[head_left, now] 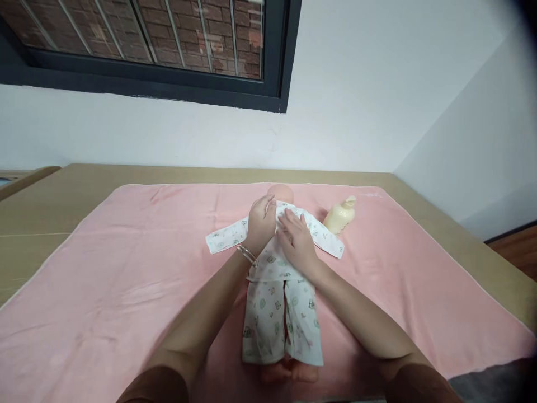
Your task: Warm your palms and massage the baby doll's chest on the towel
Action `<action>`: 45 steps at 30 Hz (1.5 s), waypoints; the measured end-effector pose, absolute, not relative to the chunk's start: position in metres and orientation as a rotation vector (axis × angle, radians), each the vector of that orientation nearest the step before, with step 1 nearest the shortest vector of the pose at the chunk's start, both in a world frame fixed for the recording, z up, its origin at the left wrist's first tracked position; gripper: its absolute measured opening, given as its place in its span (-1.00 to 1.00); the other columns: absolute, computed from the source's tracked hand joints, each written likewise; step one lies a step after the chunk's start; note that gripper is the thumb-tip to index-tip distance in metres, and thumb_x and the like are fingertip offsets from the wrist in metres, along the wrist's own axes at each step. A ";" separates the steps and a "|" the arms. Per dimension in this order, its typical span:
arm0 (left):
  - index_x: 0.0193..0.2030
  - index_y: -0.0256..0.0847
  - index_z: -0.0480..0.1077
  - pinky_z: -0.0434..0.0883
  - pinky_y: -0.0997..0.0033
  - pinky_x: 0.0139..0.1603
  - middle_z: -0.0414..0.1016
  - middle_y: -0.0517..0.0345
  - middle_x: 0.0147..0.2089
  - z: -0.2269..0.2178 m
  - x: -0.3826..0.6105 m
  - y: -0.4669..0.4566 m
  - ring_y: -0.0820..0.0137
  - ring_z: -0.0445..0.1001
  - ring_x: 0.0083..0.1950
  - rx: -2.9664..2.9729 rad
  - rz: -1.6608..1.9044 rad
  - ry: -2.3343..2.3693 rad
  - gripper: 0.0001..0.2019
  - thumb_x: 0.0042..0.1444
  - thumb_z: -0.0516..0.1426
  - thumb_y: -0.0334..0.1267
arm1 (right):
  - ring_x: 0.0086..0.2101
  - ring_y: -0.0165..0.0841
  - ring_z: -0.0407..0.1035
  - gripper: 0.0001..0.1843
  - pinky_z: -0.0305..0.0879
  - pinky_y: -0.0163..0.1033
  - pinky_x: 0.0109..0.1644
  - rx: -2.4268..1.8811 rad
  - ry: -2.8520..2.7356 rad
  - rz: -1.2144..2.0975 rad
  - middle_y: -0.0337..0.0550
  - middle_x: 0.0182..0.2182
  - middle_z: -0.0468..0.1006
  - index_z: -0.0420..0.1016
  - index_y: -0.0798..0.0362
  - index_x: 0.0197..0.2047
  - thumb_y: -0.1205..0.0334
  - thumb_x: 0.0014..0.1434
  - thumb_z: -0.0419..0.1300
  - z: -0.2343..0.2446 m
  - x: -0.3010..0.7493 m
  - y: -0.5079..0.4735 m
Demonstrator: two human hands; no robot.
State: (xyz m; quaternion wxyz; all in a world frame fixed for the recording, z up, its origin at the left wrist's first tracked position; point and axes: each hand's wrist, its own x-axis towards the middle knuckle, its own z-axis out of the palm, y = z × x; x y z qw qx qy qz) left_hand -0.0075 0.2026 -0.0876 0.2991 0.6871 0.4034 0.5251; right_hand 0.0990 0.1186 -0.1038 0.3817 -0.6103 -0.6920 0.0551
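A baby doll (281,193) lies on its back, its head at the far end and its bare feet (289,371) nearest me. It wears a white printed shirt (277,263) with both sleeves spread sideways, and matching pants (264,322). At the shirt's neckline, my left hand (262,223) is closed, its fingers curled by the collar and a silver bangle at the wrist. My right hand (298,242) rests on the shirt's chest with its fingers stretched out. Together the hands hide much of the shirt's front and part of the doll's face.
Beneath the doll a pink blanket (168,280) covers most of the wooden table (96,173). A pale yellow bottle (339,215) lies tilted on it, just beyond the right sleeve. A white wall (344,112) and a dark-framed window (277,84) are behind the table.
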 end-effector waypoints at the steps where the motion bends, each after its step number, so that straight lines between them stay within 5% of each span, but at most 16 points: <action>1: 0.06 -0.25 0.42 0.29 0.13 0.29 0.50 -0.06 0.11 -0.100 -0.005 0.210 0.21 0.39 0.20 1.864 1.406 1.163 -0.67 0.30 -0.05 -0.21 | 0.36 -0.14 -0.02 -0.52 -0.26 0.18 0.45 -1.625 -1.778 0.108 0.10 0.35 0.16 0.36 0.13 0.24 0.11 0.37 -0.06 -0.109 0.105 0.128; 6: 0.05 -0.30 0.41 0.31 0.16 0.24 0.51 -0.13 0.08 -0.141 0.001 0.226 0.20 0.42 0.16 1.935 1.328 1.273 -0.68 0.26 -0.05 -0.29 | 0.38 -0.05 -0.15 -0.50 -0.24 0.21 0.42 -1.728 -1.897 0.061 0.14 0.37 0.08 0.28 0.17 0.30 0.16 0.37 -0.06 -0.127 0.117 0.151; 14: -0.07 -0.24 0.49 0.28 0.15 0.30 0.54 -0.04 0.08 -0.147 0.003 0.232 0.23 0.42 0.18 2.046 1.276 1.234 -0.70 0.25 -0.05 -0.34 | 0.39 -0.25 -0.13 -0.49 -0.25 0.09 0.46 -1.590 -1.908 0.115 -0.08 0.37 0.11 0.28 0.03 0.32 0.08 0.41 -0.13 -0.143 0.142 0.128; 22: -0.11 -0.25 0.49 0.34 0.15 0.22 0.57 -0.05 0.00 -0.152 0.002 0.234 0.25 0.47 0.09 2.057 1.317 1.205 -0.59 0.36 -0.17 -0.22 | 0.35 0.01 -0.04 -0.45 -0.15 0.23 0.40 -1.784 -1.922 0.011 0.21 0.34 0.15 0.24 0.23 0.32 0.12 0.37 -0.04 -0.127 0.128 0.166; 26: -0.08 -0.25 0.49 0.35 0.13 0.20 0.57 -0.05 -0.01 -0.159 0.000 0.237 0.26 0.48 0.06 2.023 1.383 1.157 -0.52 0.39 -0.24 -0.17 | 0.38 -0.07 -0.11 -0.49 -0.23 0.18 0.44 -1.580 -2.135 -0.148 0.12 0.35 0.13 0.24 0.20 0.33 0.26 0.35 -0.04 -0.134 0.120 0.152; 31: -0.05 -0.23 0.48 0.35 0.13 0.21 0.57 -0.03 0.00 -0.162 0.001 0.236 0.28 0.48 0.08 2.009 1.432 1.141 -0.50 0.41 -0.26 -0.14 | 0.38 -0.20 -0.08 -0.48 -0.16 0.11 0.45 -1.514 -2.103 -0.093 -0.03 0.35 0.17 0.19 0.12 0.36 0.21 0.39 -0.11 -0.146 0.139 0.124; 37: -0.07 -0.22 0.47 0.36 0.12 0.19 0.56 -0.03 -0.02 -0.161 0.002 0.234 0.28 0.47 0.06 2.068 1.434 1.153 -0.52 0.41 -0.25 -0.14 | 0.35 -0.11 -0.02 -0.37 -0.19 0.18 0.43 -1.883 -1.963 -0.060 0.14 0.35 0.14 0.08 0.25 0.39 0.02 0.42 -0.17 -0.134 0.146 0.149; 45: -0.08 -0.22 0.47 0.38 0.13 0.16 0.56 -0.02 -0.02 -0.161 -0.001 0.235 0.30 0.48 0.05 2.030 1.453 1.120 -0.50 0.41 -0.27 -0.13 | 0.37 0.05 -0.14 -0.34 -0.18 0.18 0.42 -1.914 -2.021 -0.129 0.29 0.38 0.01 0.06 0.31 0.39 0.10 0.36 -0.03 -0.127 0.112 0.155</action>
